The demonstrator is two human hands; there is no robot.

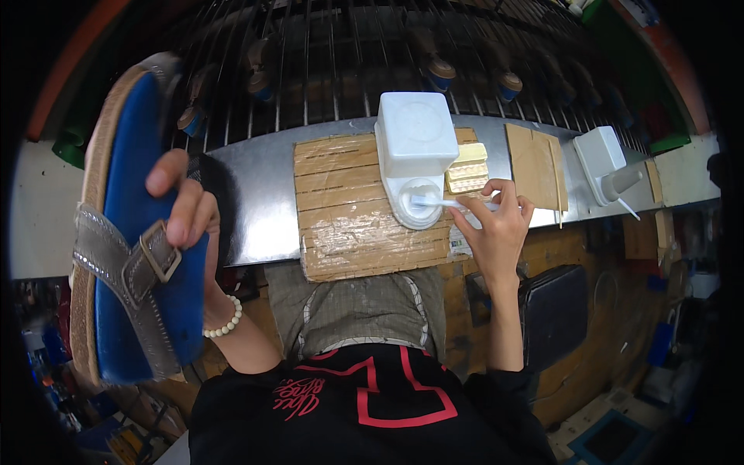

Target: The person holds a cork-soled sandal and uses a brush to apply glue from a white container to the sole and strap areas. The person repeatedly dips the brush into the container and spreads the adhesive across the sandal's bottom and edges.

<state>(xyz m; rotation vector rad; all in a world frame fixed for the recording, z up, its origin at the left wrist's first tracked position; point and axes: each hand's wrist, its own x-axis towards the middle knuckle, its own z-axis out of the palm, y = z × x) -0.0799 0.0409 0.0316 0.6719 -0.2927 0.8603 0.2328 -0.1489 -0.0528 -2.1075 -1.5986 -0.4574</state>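
Observation:
My left hand (192, 205) is closed round a sandal (124, 186) held up at the left, close to the camera. The sandal has a blue footbed, a tan sole edge and grey-brown straps with a square buckle (159, 252) near my fingers. Pinched in my right hand (498, 232) is a slim white brush (463, 204). Its bristle end lies in the round cup at the front of a white plastic glue pot (418, 136). The pot stands on a taped cardboard sheet (341, 201) on the metal bench.
Yellowish ridged blocks (467, 168) sit just behind the brush. Farther right are a cardboard piece (535, 163) and a second white pot (601, 159) with a stick jutting out. Beyond the bench (260, 194), several shoes hang over a rack of metal bars (329, 70).

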